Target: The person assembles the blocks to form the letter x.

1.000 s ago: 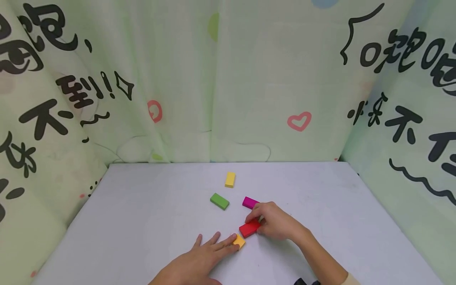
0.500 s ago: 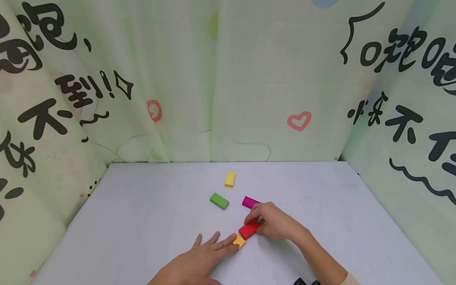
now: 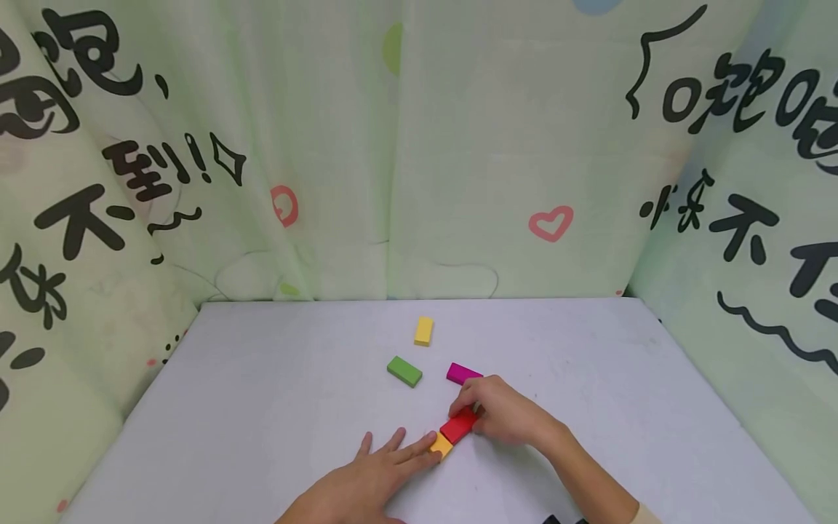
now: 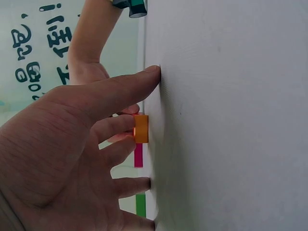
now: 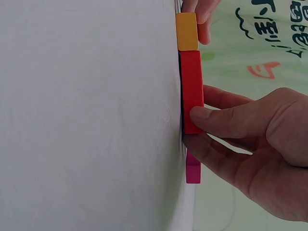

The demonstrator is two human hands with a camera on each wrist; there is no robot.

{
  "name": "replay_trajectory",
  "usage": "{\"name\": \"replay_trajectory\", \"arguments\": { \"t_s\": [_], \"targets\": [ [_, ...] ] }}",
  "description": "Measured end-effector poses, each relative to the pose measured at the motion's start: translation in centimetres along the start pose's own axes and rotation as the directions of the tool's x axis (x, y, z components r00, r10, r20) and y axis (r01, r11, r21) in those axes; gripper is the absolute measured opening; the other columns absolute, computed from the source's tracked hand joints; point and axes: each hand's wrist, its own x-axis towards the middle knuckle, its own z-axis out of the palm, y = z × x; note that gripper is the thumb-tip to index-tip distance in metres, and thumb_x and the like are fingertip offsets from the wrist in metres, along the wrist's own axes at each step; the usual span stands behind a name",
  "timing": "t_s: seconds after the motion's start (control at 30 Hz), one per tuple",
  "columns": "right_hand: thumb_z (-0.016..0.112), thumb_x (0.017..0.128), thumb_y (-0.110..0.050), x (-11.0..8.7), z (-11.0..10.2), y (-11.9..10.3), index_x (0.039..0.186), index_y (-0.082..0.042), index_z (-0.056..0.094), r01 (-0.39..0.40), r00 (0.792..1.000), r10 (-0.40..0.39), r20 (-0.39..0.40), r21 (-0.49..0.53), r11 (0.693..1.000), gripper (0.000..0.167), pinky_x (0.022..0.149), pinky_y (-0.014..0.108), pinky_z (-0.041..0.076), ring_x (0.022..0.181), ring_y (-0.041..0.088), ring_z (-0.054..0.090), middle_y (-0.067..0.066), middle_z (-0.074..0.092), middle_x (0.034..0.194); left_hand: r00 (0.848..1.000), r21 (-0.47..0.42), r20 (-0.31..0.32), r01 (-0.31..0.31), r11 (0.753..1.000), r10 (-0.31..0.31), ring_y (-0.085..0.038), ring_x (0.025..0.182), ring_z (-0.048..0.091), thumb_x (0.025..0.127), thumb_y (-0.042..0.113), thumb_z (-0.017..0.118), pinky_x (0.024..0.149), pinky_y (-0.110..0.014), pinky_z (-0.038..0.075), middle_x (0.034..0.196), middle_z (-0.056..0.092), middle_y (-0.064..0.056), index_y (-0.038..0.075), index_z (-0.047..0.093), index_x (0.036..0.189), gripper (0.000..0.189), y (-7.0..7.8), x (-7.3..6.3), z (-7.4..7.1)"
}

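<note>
My right hand (image 3: 507, 411) pinches a red block (image 5: 192, 86) between thumb and fingers, flat on the table. One end of the red block meets an orange block (image 3: 441, 445), roughly in line with it. My left hand (image 3: 373, 473) lies spread on the table, its fingers straight, two fingertips touching the orange block. Seen from the left wrist, that orange block (image 4: 141, 128) sits against those fingertips while the thumb rests on the tabletop. Just beyond my right hand lies a magenta block (image 3: 463, 373), partly covered by the fingers.
Farther back on the white table (image 3: 294, 378) are a green block (image 3: 404, 371) and a yellow block (image 3: 423, 331). Printed curtains (image 3: 471, 145) hang around the back and sides. A small dark object (image 3: 552, 519) shows at the bottom edge, too cut off to name.
The red block has turned slightly under my right hand, and its end now sits flush against the orange block. My left hand has stayed nearly still.
</note>
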Motion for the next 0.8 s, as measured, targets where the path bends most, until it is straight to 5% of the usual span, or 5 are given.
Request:
{"name": "replay_trajectory", "arguments": {
  "t_s": [0.47, 0.8],
  "targets": [
    [0.078, 0.084, 0.007, 0.15, 0.08, -0.11, 0.106, -0.015, 0.081, 0.003, 1.000, -0.003, 0.001, -0.036, 0.999, 0.031, 0.080, 0.027, 0.058, 0.095, 0.014, 0.063, -0.006, 0.072, 0.101, 0.998, 0.046, -0.057, -0.035, 0.998, 0.037, -0.038, 0.157, 0.031, 0.088, 0.056, 0.078, 0.109, -0.077, 0.035, 0.173, 0.022, 0.014, 0.031, 0.038, 0.161, 0.087, 0.12, -0.39, 0.28],
    [0.080, 0.084, 0.005, 0.13, 0.20, -0.21, 0.107, -0.015, 0.082, -0.001, 1.000, 0.001, 0.011, -0.028, 1.000, 0.030, 0.080, 0.024, 0.058, 0.095, 0.013, 0.063, -0.007, 0.072, 0.101, 0.996, 0.043, -0.080, -0.027, 0.999, 0.030, -0.038, 0.156, 0.032, 0.086, 0.069, 0.073, 0.110, -0.078, 0.033, 0.172, 0.023, 0.014, 0.032, 0.039, 0.161, 0.090, 0.17, -0.32, 0.54]
  ]
}}
